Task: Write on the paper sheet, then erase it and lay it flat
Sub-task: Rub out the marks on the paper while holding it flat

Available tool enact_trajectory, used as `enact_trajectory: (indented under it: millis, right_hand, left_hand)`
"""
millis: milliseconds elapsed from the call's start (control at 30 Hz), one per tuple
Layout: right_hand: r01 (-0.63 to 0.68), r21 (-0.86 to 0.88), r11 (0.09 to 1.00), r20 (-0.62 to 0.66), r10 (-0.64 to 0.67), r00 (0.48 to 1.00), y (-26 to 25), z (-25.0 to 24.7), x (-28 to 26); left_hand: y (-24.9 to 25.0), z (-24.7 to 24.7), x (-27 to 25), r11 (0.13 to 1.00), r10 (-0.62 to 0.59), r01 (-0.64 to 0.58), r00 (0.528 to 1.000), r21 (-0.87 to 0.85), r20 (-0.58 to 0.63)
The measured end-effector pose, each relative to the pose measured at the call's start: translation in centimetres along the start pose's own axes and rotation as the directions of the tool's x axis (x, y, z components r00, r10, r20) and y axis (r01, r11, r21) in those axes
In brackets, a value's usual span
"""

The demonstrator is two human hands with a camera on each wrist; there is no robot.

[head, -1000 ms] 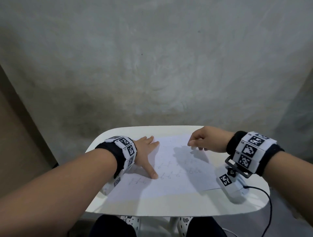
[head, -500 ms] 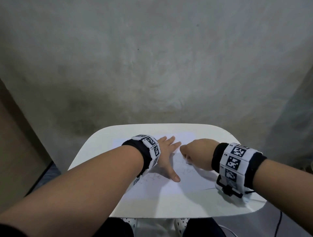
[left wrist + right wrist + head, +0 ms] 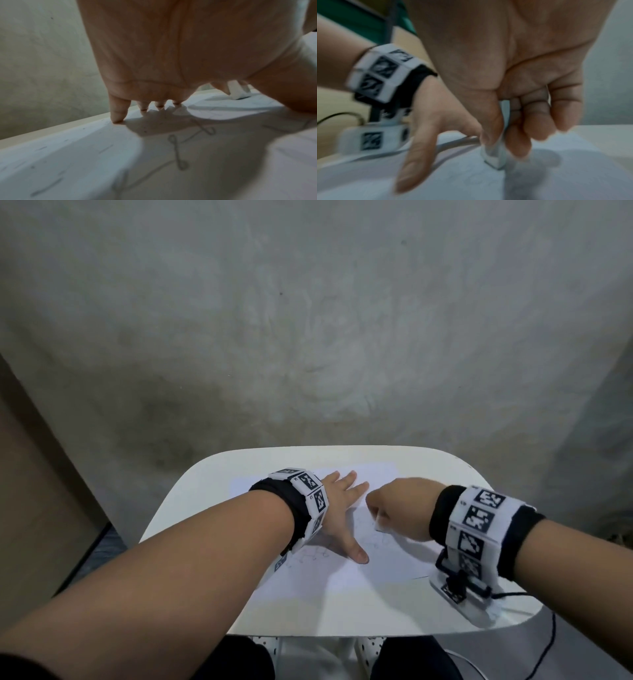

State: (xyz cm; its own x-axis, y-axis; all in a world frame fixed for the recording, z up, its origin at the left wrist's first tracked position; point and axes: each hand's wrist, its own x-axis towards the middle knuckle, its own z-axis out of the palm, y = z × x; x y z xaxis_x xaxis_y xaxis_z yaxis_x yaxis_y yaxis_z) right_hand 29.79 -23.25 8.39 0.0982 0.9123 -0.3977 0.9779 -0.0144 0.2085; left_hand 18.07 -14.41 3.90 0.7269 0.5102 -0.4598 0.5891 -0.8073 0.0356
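A white paper sheet (image 3: 346,573) with faint pencil marks lies on the small white table (image 3: 191,508). My left hand (image 3: 342,508) lies spread on the sheet, fingers straight and thumb pointing toward me, pressing it down. In the left wrist view the fingertips (image 3: 118,119) touch the paper (image 3: 85,155) near looping pencil lines. My right hand (image 3: 394,511) is curled just right of the left. In the right wrist view its thumb and fingers pinch a small white eraser (image 3: 494,158) whose tip rests on the sheet (image 3: 556,175).
A grey wall rises right behind the table. A black cable (image 3: 534,642) hangs off the table's right side from the right wrist camera (image 3: 462,590). A brown panel (image 3: 30,508) stands at the left. My knees show under the near edge.
Both hands moved toward the sheet's middle. The right hand came left from the paper's far right part and now sits beside the left hand, eraser down on the written area.
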Motion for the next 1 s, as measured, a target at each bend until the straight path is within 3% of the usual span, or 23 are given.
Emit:
enact_trajectory:
  millis: [133,233,367,500,667,867,1000]
  right_hand:
    - [-0.073,-0.009,0.997,-0.045,0.072,0.996,0.6,-0.6,0.5]
    - [0.034,0.001,0.999,-0.037,-0.034,0.999,-0.5,-0.1,0.2]
    - [-0.079,0.017,0.997,-0.031,0.080,0.996,0.8,-0.7,0.5]
    - [0.063,-0.013,0.998,-0.013,-0.063,0.998,-1.4,-0.4,0.5]
    - [-0.084,-0.050,0.995,-0.052,0.082,0.995,0.5,-0.8,1.5]
    - [-0.083,0.021,0.996,0.008,0.083,0.996,1.2,-0.8,1.6]
    - [-0.053,-0.111,0.992,-0.009,0.052,0.999,-1.1,-0.9,1.6]
  left_hand:
    - [-0.1,0.1,0.0,1.000,0.005,-0.005,1.000,-0.001,0.000]
    - [0.0,0.1,0.1,1.000,0.003,-0.003,1.000,-0.012,-0.013]
    - [-0.1,0.0,-0.1,1.000,0.009,-0.009,1.000,0.009,0.000]
    - [0.2,-0.2,0.2,1.000,0.010,-0.011,1.000,0.016,0.004]
    - [-0.1,-0.3,-0.2,1.000,0.004,-0.004,0.999,0.006,0.032]
    - [-2.6,0.3,-2.0,0.999,0.015,-0.016,0.999,0.043,0.030]
    - [-3.4,0.9,-2.9,1.000,-0.005,0.005,0.999,0.007,0.044]
